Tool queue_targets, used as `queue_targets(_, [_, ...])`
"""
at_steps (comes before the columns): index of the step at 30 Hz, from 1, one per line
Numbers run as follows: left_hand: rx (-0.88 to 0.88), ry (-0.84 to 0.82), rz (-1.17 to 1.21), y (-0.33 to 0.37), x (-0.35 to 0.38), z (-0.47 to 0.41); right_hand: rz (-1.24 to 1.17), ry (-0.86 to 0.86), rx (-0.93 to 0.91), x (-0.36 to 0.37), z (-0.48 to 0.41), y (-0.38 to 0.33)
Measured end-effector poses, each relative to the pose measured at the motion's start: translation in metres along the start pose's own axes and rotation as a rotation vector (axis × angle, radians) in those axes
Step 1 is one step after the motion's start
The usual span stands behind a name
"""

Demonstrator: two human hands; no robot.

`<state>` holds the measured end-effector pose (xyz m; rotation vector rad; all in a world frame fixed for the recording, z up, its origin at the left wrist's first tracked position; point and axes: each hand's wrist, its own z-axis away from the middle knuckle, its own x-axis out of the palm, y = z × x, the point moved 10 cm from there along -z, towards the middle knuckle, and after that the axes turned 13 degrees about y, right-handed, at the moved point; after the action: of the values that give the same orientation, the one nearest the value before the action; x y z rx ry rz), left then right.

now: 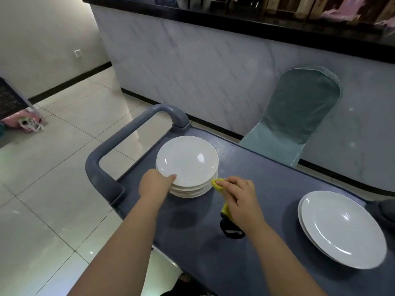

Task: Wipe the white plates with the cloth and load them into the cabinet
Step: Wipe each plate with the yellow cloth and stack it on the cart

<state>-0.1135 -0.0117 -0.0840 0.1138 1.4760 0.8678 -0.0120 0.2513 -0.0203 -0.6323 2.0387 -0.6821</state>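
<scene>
A stack of several white plates [188, 161] stands at the left end of a grey-blue cart top [267, 189]. My left hand [155, 183] grips the near rim of the top plate, thumb lying on its upper face. To the right of the stack, my right hand [239, 199] holds a yellow cloth [218, 183], whose tip sticks out by the stack's right edge and whose tail hangs below the palm. Two larger white plates [342, 229] lie stacked at the cart's right end. No cabinet is in view.
The cart's grey handle [119, 144] loops out to the left over the tiled floor [53, 189]. A teal-covered chair [297, 116] stands behind the cart against a marble-look counter front [213, 67]. A dark object [232, 229] lies on the cart under my right wrist.
</scene>
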Motion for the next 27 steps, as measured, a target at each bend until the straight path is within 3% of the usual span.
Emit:
queue_targets(7, [-0.181,0.029,0.324,-0.019,0.006,0.003,-0.017,-0.041,0.047,-0.003,0.004,0.001])
queue_targets(16, [-0.303,0.033,0.552,-0.030,0.011,0.004,-0.032,-0.064,0.049,0.000,0.000,-0.003])
queue_targets(22, [-0.220,0.043,0.493,-0.035,0.005,-0.009,-0.032,-0.077,0.070,0.000,0.002,-0.002])
queue_targets(27, [-0.003,0.092,0.168,-0.017,-0.010,-0.020,-0.028,-0.091,0.080,0.002,0.004,0.000])
